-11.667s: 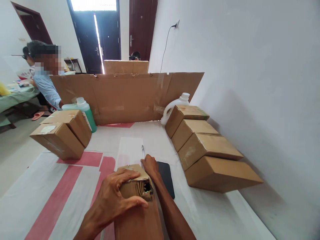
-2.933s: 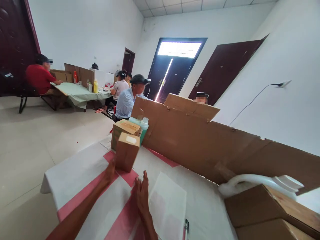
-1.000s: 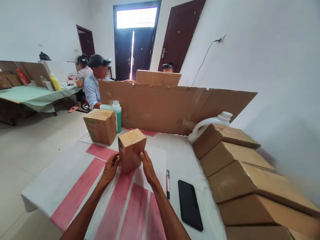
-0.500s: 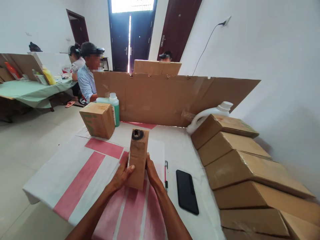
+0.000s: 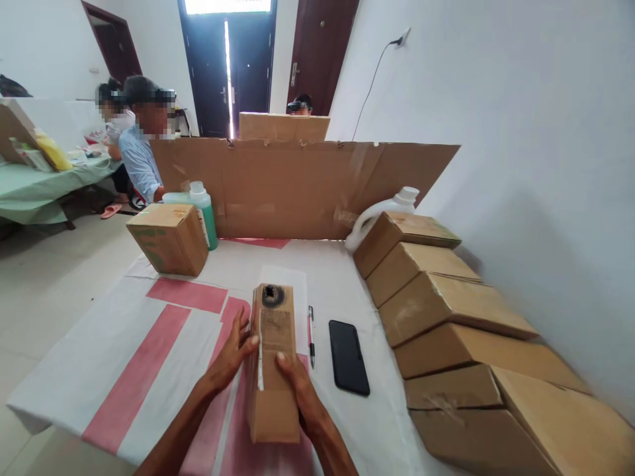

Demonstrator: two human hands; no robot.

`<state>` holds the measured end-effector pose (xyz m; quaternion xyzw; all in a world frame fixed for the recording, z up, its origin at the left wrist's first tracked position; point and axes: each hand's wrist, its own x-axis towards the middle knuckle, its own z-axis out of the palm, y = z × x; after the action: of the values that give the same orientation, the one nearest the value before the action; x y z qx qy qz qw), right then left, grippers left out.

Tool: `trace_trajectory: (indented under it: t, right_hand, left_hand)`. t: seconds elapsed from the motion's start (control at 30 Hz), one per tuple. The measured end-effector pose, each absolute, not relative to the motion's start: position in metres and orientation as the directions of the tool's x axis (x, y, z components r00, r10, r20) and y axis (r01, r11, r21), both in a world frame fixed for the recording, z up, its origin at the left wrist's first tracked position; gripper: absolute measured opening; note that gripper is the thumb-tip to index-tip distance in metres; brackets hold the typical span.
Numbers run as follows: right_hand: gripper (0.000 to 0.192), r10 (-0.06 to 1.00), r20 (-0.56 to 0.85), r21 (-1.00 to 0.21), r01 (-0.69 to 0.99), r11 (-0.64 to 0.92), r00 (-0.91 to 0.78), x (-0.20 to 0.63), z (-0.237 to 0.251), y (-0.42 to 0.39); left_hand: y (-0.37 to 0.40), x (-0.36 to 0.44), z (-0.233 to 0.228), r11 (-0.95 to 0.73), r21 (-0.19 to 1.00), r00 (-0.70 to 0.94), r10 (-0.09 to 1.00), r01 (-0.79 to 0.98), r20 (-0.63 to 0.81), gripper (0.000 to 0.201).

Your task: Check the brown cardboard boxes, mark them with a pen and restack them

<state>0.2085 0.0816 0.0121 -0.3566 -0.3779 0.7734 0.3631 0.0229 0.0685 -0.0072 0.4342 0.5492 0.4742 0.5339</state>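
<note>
A narrow brown cardboard box point(image 5: 278, 403) is in front of me, with a black-ringed hole near its far end and a torn white strip along its left edge. My right hand point(image 5: 300, 387) grips the box from the right, thumb on its top face and fingers out of sight along the side. On the left side, my left hand point(image 5: 235, 350) has its fingers stretched and apart, the thumb tip at the box's edge. Just right of the box lie a pen point(image 5: 311, 337) and a black phone point(image 5: 349, 357).
Cardboard boxes point(image 5: 431, 337) are stacked along the right, beside a white jug point(image 5: 377, 215). At the back left stand another box point(image 5: 173, 238) and a green bottle point(image 5: 208, 221). A cardboard partition point(image 5: 292, 188) closes the far edge. Other people point(image 5: 141, 152) sit beyond.
The box has come nearer and turned, showing its white strip. My left hand has loosened its grip and spread its fingers; my right thumb has moved onto the top face. The view has shifted right.
</note>
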Motion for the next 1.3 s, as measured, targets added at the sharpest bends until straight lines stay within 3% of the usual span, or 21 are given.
trace_trajectory:
  t: [0.1, 0.23, 0.4, 0.47, 0.53, 0.63, 0.87, 0.97, 1.03, 1.1, 1.17, 1.3]
  right_hand:
    - [0.058, 0.843, -0.268, -0.848, -0.301, -0.436, -0.467, 0.211, 0.010, 0.069]
    - [0.064, 0.828, -0.252, -0.885, -0.226, -0.406, -0.501, 0.217, 0.015, 0.068]
    - [0.054, 0.920, -0.214, -0.976, 0.101, -0.190, -0.329, 0.239, 0.015, 0.084]
    - [0.054, 0.975, -0.173, -0.928, 0.355, -0.112, -0.143, 0.247, 0.011, 0.100]
    - [0.041, 0.986, -0.164, -0.806, 0.572, -0.150, 0.028, 0.252, 0.005, 0.119]
    - [0.014, 0.970, -0.207, -0.709, 0.662, -0.241, 0.130, 0.252, -0.007, 0.144]
    - [0.032, 0.986, -0.153, -0.868, 0.466, -0.169, 0.073, 0.255, -0.016, 0.161]
    - [0.037, 0.990, -0.099, -0.952, 0.281, -0.124, 0.101, 0.251, 0.005, 0.156]
    - [0.038, 0.993, -0.070, -0.996, 0.047, -0.075, 0.095, 0.243, 0.022, 0.149]
    - [0.032, 0.998, -0.050, -0.976, -0.212, -0.042, 0.030, 0.234, 0.035, 0.139]
    - [0.026, 0.998, -0.039, -0.934, -0.355, -0.053, -0.045, 0.227, 0.040, 0.131]
    - [0.024, 0.997, -0.040, -0.933, -0.354, -0.060, -0.063, 0.224, 0.032, 0.123]
  left_hand:
    - [0.092, 0.019, -0.012, 0.149, 0.987, -0.015, 0.989, -0.067, -0.150, 0.115]
    - [0.113, 0.025, -0.010, 0.030, 0.994, 0.009, 1.000, -0.105, -0.029, 0.100]
    - [0.110, 0.036, -0.006, -0.022, 0.990, 0.002, 1.000, -0.139, 0.023, 0.083]
    - [0.102, 0.039, -0.007, -0.005, 0.987, 0.028, 1.000, -0.162, 0.010, 0.080]
    - [0.095, 0.043, -0.008, 0.053, 0.978, 0.078, 0.996, -0.203, -0.038, 0.082]
    - [0.086, 0.046, -0.008, 0.150, 0.957, 0.161, 0.981, -0.250, -0.111, 0.089]
    - [0.087, 0.047, -0.008, 0.163, 0.977, 0.102, 0.984, -0.141, -0.149, 0.072]
    - [0.090, 0.048, -0.008, 0.118, 0.986, 0.120, 0.987, -0.119, -0.103, 0.084]
    - [0.092, 0.048, -0.008, 0.095, 0.992, 0.141, 0.987, -0.081, -0.083, 0.083]
    - [0.094, 0.049, -0.009, 0.099, 0.992, 0.170, 0.982, -0.082, -0.084, 0.076]
    - [0.096, 0.050, -0.010, 0.115, 0.986, 0.185, 0.978, -0.119, -0.091, 0.075]
    - [0.099, 0.051, -0.012, 0.136, 0.978, 0.179, 0.978, -0.156, -0.107, 0.079]
